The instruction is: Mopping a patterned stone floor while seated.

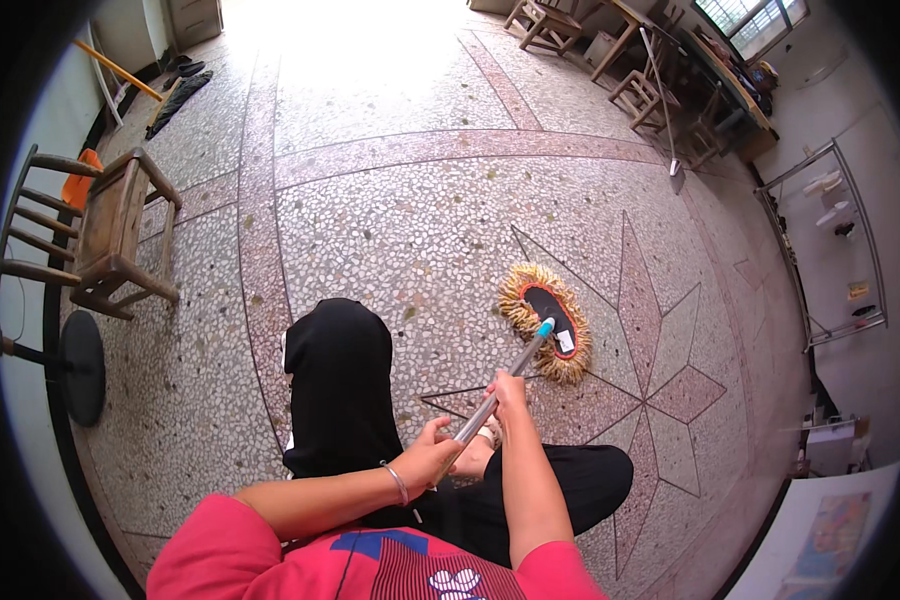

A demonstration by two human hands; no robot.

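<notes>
A mop with a silver pole and an oval head fringed in tan yarn (575,368) slants away from my body, its head lying flat on the speckled floor. My right hand (508,390) is wrapped round the pole a short way above the blue joint. Lower down the pole, closer to my lap, my left hand (432,456) grips it too, with a bracelet on that wrist. The pole's upper end near my lap is hard to make out. My knees in black trousers are bent on both sides of the pole.
At the left stand a wooden chair (110,230) and a round black base (82,368). A yellow-handled dark mop (178,104) lies far left. Wooden stools (645,100), a table and a long-handled tool (674,168) are far right. A metal rack (875,240) lines the right wall.
</notes>
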